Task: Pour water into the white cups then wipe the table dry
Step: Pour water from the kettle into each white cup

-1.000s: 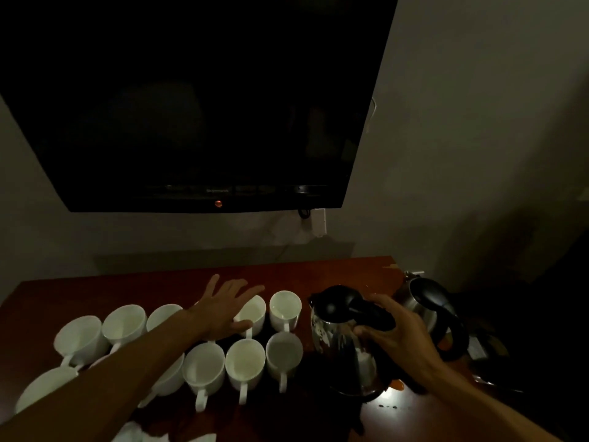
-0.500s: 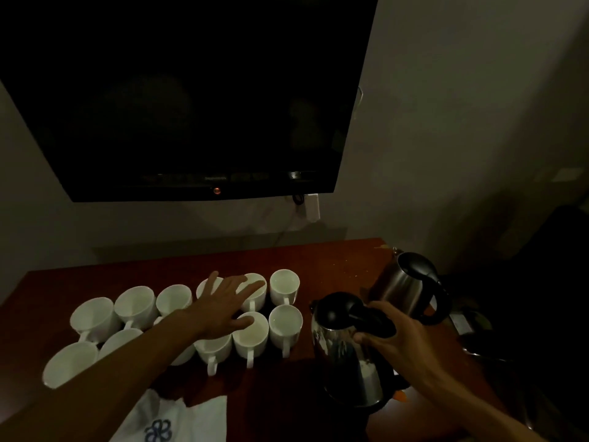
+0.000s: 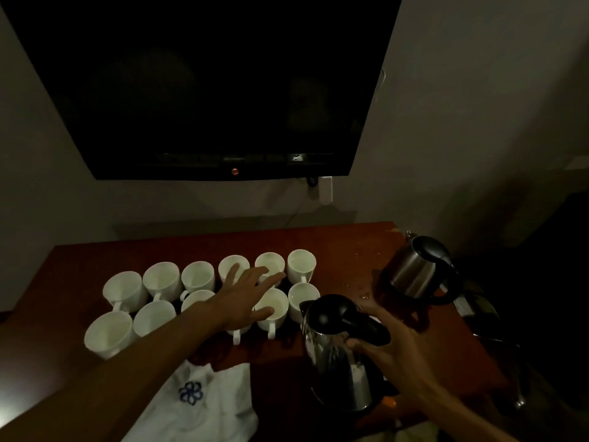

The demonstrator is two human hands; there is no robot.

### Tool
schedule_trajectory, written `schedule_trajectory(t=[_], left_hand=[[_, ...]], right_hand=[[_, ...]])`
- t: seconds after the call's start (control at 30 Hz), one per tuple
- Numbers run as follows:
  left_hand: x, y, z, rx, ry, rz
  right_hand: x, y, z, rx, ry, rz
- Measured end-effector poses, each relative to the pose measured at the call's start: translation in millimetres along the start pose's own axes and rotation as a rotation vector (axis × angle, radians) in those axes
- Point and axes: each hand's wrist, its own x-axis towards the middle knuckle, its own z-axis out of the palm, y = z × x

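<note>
Your R hand grips the black handle of the steel kettle, fingers curled round it. Kettle's upright, spout twd the cups. Can't tell if it's lifted or seated on its base. Your L hand is spread flat, fingers straight, holding nothing, over the white cups left of the kettle; contact unclear. Cups sit in 2 rows on the table, the closest just beside the kettle's spout. White cloth w/ a blue flower mark lies crumpled near-left of the kettle. Water drops show just beyond the kettle. A 2nd kettle stands beyond-right of it, apart. Dark TV hangs on the wall above.
</note>
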Motion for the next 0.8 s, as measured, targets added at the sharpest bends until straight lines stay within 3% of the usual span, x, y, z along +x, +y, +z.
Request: schedule_trajectory(t=[0.5,0.8], left_hand=[[-13,-25,13,0.208,0.048,-0.126],[-2,-74,20,0.197,-0.001,-0.002]], right_hand=[[9,-7,23,-0.095,-0.047,-0.038],[10,-28,50,-0.157,0.026,0.066]])
